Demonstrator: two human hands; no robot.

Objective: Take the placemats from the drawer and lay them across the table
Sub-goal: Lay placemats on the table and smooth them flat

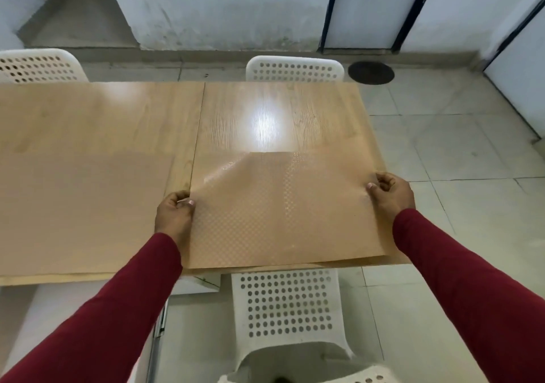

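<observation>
You are pinching the see-through placemat (283,205) at its two side edges, left hand (174,213) and right hand (390,195) each gripping it. It is lying over the near right part of the tabletop (118,123), beside another placemat (79,214).

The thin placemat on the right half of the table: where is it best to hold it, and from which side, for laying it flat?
Probably by its two side edges, one from each side. The placemat is a thin, limp sheet, so one grip would likely let it sag. The left hand and the right hand already pinch these edges, about halfway along.
</observation>
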